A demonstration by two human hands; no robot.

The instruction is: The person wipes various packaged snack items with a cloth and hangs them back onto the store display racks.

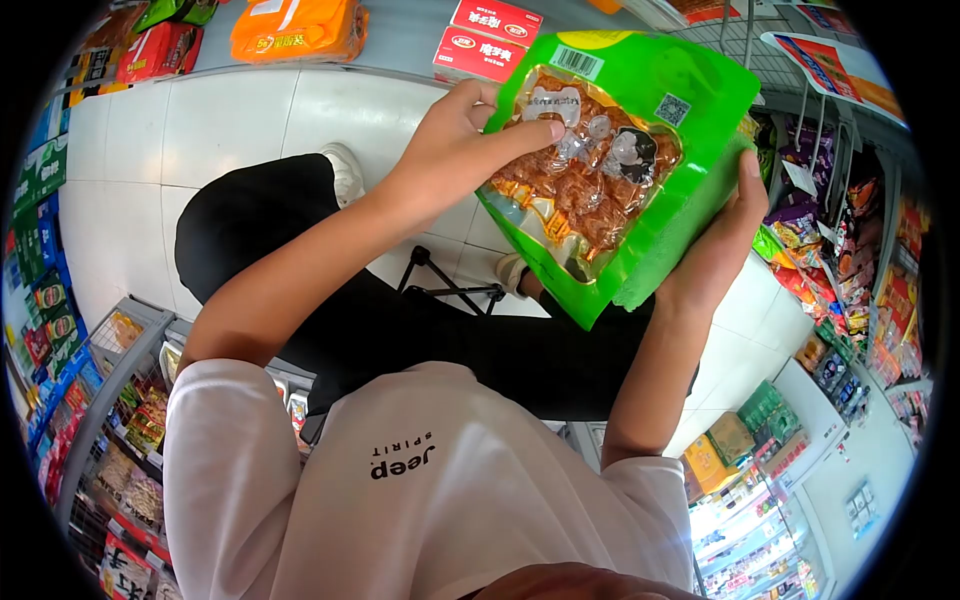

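Observation:
A bright green snack bag [705,85] is held up and tilted in front of me. Its clear window shows brown, glossy food in smaller wrapped pieces, and a barcode and a square code are printed near its upper edge. My left hand [460,140] grips the bag's left side, thumb across the window and fingers behind. Along the right edge my right hand [715,240] is closed round a lighter green, fuzzy piece that looks like a cloth [680,245], pressed against the bag. Most of the right fingers are hidden behind it.
Ahead, a grey shelf [400,55] carries red boxes [485,40] and an orange package [300,30]. Hanging snack bags [800,225] line the right side. A wire rack [120,350] with packets stands at the left. Below my legs is a black folding stand [450,285] on white tiles.

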